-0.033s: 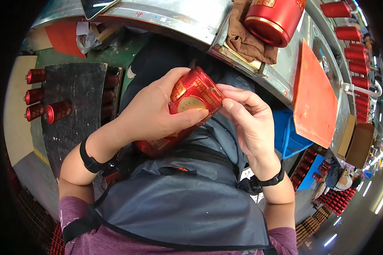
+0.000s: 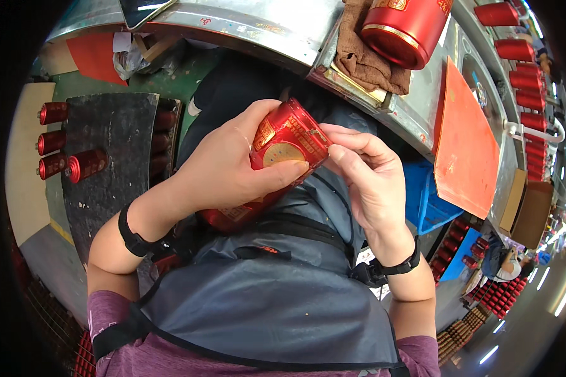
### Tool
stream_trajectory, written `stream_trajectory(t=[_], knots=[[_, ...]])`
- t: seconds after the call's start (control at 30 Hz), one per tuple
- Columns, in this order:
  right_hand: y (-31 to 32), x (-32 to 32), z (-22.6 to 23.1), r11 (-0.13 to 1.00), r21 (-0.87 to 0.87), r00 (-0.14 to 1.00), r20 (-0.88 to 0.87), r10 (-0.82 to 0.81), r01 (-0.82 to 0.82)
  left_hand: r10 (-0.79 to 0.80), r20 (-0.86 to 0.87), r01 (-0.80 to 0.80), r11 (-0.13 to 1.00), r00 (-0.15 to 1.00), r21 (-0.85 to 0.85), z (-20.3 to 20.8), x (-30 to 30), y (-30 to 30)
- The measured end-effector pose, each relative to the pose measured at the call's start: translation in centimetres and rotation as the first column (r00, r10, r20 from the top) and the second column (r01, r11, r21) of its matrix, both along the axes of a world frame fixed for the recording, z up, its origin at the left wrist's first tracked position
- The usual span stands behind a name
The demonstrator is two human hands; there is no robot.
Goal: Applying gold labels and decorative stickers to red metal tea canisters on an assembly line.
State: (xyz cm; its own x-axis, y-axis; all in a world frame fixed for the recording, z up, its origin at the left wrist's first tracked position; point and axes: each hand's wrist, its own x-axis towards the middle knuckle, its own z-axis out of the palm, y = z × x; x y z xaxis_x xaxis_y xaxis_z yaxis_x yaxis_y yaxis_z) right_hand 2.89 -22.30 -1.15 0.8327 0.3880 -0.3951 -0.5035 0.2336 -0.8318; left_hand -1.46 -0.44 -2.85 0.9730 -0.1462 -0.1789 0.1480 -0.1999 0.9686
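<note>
Over my lap I hold a shiny red canister with gold patterns and a round gold emblem, tilted so its flat end points up and to the right. My left hand wraps around its side, the thumb lying across the front below the emblem. At the canister's right-hand end rim, my right hand has thumb and forefinger pinched together; anything between those fingertips is too small or hidden to name. The canister's lower part reaches down to the dark grey apron, partly covered by my left hand.
A larger-looking red canister lies on a brown cloth on the metal workbench. An orange-red board leans at the right, above a blue crate. Several red canisters stand by a black board at left.
</note>
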Motion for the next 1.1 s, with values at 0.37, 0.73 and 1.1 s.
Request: stream_trajectory(t=[0.37,0.73,1.1], knots=[[0.2,0.5,0.7,0.998,-0.036,0.994,0.100,0.048,-0.045,-0.037,0.033,0.025,0.950,0.999,0.311,1.3,-0.3,-0.7],[0.7,0.9,0.7,0.993,-0.101,0.981,0.178,0.081,-0.063,-0.028,0.060,0.002,0.917,0.998,0.398,1.8,-0.4,-1.2],[-0.7,0.7,0.1,0.990,-0.095,0.970,0.212,0.118,-0.099,-0.068,-0.070,0.081,0.974,0.995,0.213,1.4,0.0,-0.2]])
